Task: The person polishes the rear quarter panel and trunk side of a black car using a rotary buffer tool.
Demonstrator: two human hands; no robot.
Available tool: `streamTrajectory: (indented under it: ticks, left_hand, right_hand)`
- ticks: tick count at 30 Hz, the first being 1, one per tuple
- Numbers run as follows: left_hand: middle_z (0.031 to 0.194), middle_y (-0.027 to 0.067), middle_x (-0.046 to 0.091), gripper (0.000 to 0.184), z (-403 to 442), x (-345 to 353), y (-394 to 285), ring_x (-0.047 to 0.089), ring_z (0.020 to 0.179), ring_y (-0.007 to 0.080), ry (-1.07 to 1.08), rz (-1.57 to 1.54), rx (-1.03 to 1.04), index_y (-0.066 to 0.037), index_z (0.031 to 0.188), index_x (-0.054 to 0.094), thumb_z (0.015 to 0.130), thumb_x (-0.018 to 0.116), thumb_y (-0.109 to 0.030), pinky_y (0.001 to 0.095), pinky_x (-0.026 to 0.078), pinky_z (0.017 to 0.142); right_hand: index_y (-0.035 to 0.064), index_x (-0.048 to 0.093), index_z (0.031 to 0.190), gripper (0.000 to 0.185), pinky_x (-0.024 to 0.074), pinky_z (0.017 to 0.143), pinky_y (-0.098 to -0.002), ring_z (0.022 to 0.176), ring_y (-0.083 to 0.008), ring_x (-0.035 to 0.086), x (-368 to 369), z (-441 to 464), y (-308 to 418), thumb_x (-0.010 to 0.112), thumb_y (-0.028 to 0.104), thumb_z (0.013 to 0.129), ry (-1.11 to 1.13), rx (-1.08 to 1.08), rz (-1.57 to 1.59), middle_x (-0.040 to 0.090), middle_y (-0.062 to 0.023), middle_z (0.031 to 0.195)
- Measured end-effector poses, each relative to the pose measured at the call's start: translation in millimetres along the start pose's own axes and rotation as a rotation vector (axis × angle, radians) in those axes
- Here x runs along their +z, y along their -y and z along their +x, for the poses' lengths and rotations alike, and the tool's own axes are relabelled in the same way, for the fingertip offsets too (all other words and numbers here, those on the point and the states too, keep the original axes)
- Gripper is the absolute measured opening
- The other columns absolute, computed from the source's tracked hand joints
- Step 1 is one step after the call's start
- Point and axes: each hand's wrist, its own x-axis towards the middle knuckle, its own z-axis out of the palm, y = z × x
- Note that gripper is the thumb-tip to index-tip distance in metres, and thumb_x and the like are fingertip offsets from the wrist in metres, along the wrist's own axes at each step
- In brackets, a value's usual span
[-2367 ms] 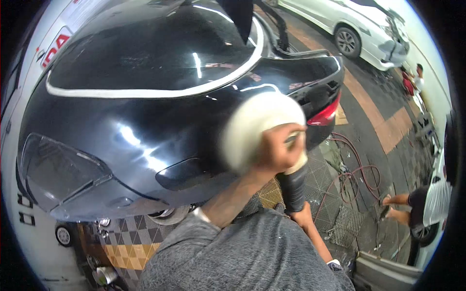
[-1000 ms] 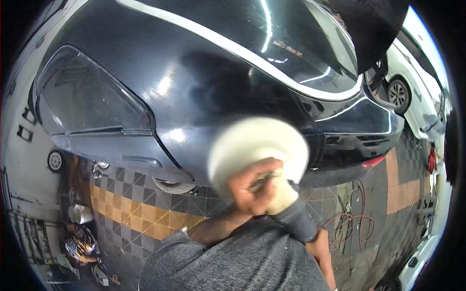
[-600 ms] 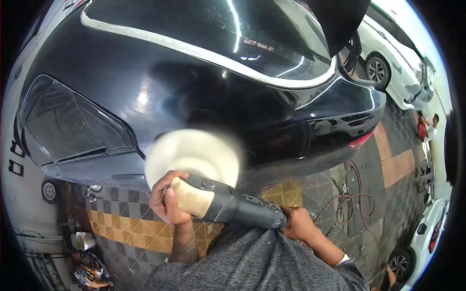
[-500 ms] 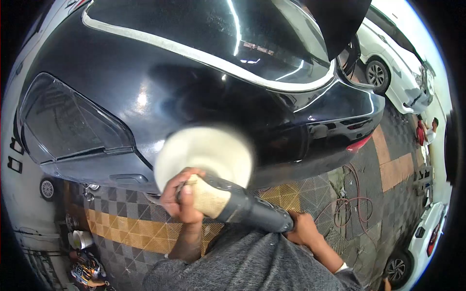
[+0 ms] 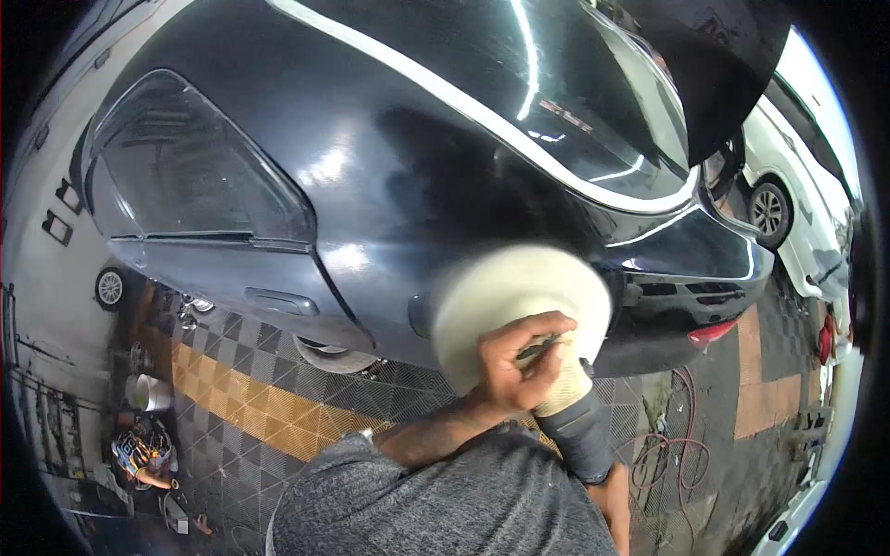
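A polisher (image 5: 573, 424) with a wide cream pad (image 5: 501, 292) is in my hands, its pad against the rear side panel of a glossy black car (image 5: 389, 176). The pad is blurred as if spinning. My left hand (image 5: 521, 363) is closed around the front of the tool, by the tan-wrapped head. At the rear end of the dark body, my right hand (image 5: 612, 496) grips the handle, its fingers partly hidden. White tape (image 5: 417, 79) edges the car's rear window, and a red tail light (image 5: 712, 332) shows to the right of the pad.
White cars, one with its wheel (image 5: 769, 213) showing, stand at the right. A red hose (image 5: 691, 454) lies coiled on the tiled floor (image 5: 278, 408). Another person (image 5: 144, 454) is low at the left near a white bucket (image 5: 151, 393). The car's raised trunk lid (image 5: 732, 74) juts out above.
The polisher has moved right along the panel, toward the tail light, and its body has swung to point more steeply toward me. Both hands stay on it. My view has shifted.
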Motion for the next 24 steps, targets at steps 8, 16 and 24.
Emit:
streamTrajectory:
  ticks: [8,16,24]
  left_hand:
    - [0.110,0.0226,0.073,0.029,-20.6,-102.5,-27.5,0.071,0.100,0.0262,-0.179,0.049,-0.013,0.010,0.114,0.065,0.092,0.059,-0.008,0.0385,0.056,0.092]
    - [0.106,0.0209,0.074,0.038,-22.0,-82.1,-0.2,0.071,0.098,0.0264,-0.253,0.046,0.076,0.008,0.110,0.070,0.094,0.062,-0.026,0.0400,0.057,0.091]
    - [0.099,0.0231,0.070,0.035,27.8,7.8,15.7,0.067,0.088,0.0315,0.023,0.025,0.036,0.009,0.105,0.066,0.090,0.056,-0.021,0.0428,0.057,0.081]
  right_hand:
    - [-0.0088,0.059,0.131,0.058,0.0486,0.094,-0.0423,0.107,-0.0263,0.058,67.8,62.8,-74.2,0.032,0.038,0.109,0.234,-0.150,0.186,0.063,-0.0184,0.125]
    - [-0.0092,0.069,0.104,0.060,0.0549,0.082,-0.0474,0.093,-0.0444,0.070,13.9,45.8,29.3,0.083,0.028,0.058,0.190,-0.166,-0.208,0.071,-0.0314,0.094]
    - [0.0027,0.070,0.117,0.056,0.0556,0.082,-0.0476,0.090,-0.0430,0.071,-3.1,34.2,-0.9,0.074,0.027,0.067,0.072,-0.086,-0.072,0.074,-0.0232,0.097]
